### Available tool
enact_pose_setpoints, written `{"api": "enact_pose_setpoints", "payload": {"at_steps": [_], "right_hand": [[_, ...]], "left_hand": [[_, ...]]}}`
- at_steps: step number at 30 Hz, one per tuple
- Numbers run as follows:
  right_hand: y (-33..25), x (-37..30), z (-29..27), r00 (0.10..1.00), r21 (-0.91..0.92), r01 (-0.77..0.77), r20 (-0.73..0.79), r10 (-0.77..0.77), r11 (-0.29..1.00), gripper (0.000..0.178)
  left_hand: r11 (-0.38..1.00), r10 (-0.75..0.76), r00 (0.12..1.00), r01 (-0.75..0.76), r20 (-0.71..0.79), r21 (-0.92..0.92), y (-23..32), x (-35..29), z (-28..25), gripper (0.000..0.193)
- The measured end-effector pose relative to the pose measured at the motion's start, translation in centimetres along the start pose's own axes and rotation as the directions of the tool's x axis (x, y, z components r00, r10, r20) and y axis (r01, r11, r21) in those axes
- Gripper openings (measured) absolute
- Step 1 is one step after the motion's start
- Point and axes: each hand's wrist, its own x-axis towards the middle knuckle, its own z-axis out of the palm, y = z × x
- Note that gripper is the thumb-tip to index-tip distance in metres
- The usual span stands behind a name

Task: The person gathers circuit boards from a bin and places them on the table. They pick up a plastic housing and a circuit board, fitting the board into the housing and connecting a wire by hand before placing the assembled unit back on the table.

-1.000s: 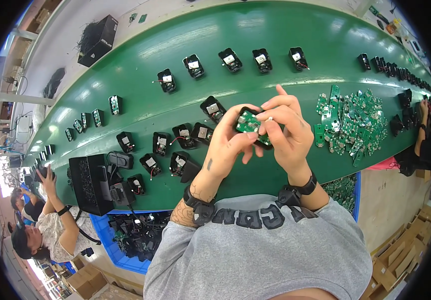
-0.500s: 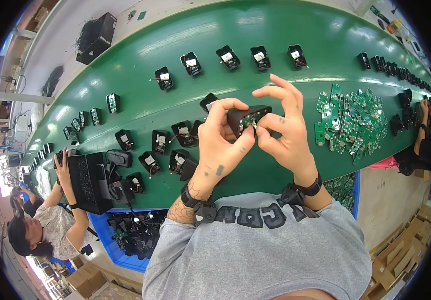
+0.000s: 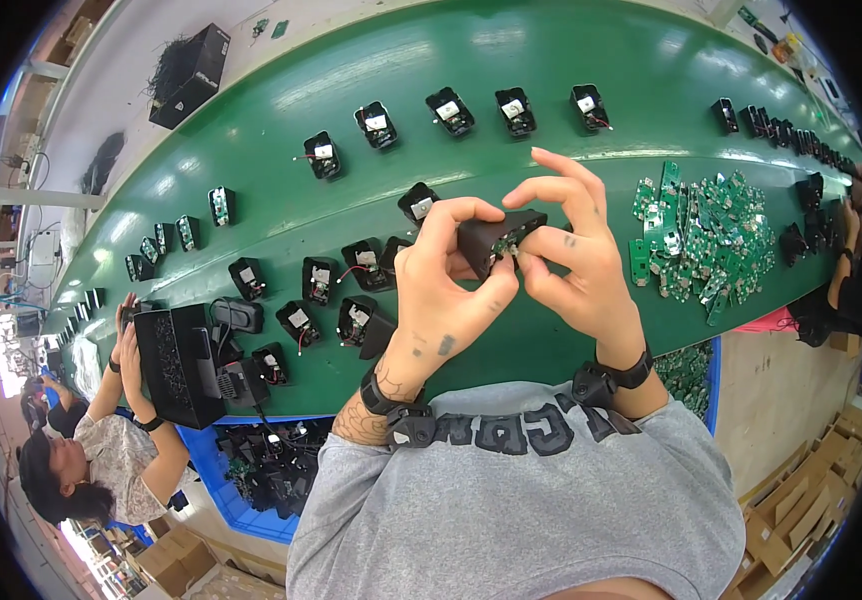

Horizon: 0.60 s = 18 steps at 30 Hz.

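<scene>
A black plastic housing [image 3: 475,245] is gripped between the thumb and fingers of my left hand [image 3: 443,290], its open side tilted toward my right. Inside that opening shows a green circuit board [image 3: 505,244] with small parts on it. My right hand [image 3: 583,265] has thumb and forefinger pinched together at the board's edge, and its other fingers stretch upward. Whatever the pinch holds is too small and covered to make out. Just beyond my left fingers lies another open black housing [image 3: 418,203] with a white part inside.
Several open housings [image 3: 450,111] line the far side of the green table [image 3: 551,345]; more stand at left. A heap of green circuit boards [image 3: 711,240] lies to the right. Near a black box [image 3: 173,365], a co-worker's hands [image 3: 129,350] are busy. Blue bins [image 3: 251,520] sit below the table edge.
The housing has turned a little in my left hand, so less of the circuit board shows. My right fingers stay at its opening. The co-worker's hands at left have shifted.
</scene>
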Motion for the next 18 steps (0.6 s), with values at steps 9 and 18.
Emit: {"api": "enact_pose_setpoints", "payload": {"at_steps": [9,18], "right_hand": [[-0.8,-0.3,0.3,0.981,-0.060,-0.182,0.058,0.185,0.981,0.004],[0.6,-1.1,-1.0,0.990,-0.003,0.039,-0.138,-0.039,0.999,0.021]], "left_hand": [[0.963,0.142,0.989,-0.127,-0.047,0.238,-1.3,0.0,0.7,0.034],[0.940,-0.227,0.966,0.250,0.123,-0.233,-1.4,1.0,-2.0,0.030]]}}
